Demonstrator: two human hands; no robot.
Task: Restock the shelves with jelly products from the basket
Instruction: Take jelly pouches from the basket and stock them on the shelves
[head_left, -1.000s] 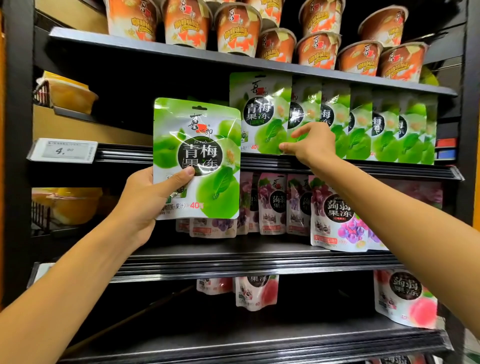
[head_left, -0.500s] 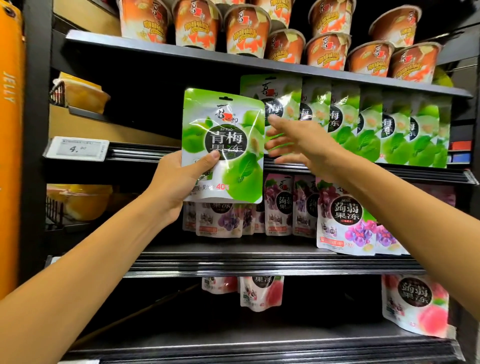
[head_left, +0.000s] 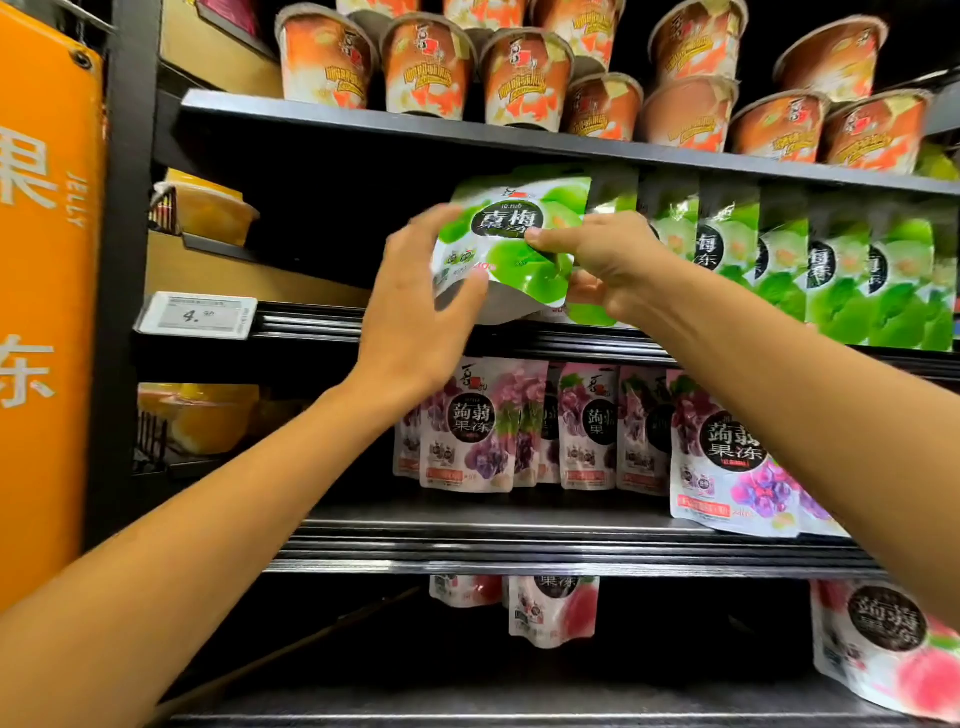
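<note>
A green plum jelly pouch (head_left: 511, 249) is tilted back at the left end of a row of matching green pouches (head_left: 779, 260) on the second shelf (head_left: 571, 340). My left hand (head_left: 415, 322) holds its left edge, thumb under the bottom corner and fingers by the top; these fingers are blurred. Gripping the right edge is my right hand (head_left: 608, 265), with the thumb pressed on the front. The basket is out of view.
Orange jelly cups (head_left: 519, 78) crowd the top shelf. Purple pouches (head_left: 467, 431) stand one shelf below, peach pouches (head_left: 550, 608) lower still. A price tag (head_left: 197, 314) hangs at the left, beside yellow cups (head_left: 213, 208) and an orange sign (head_left: 41, 260).
The green pouch moved up and right into the shelf and tipped backward. My right hand left the row and took hold of its right edge. My left hand shifted to its left edge.
</note>
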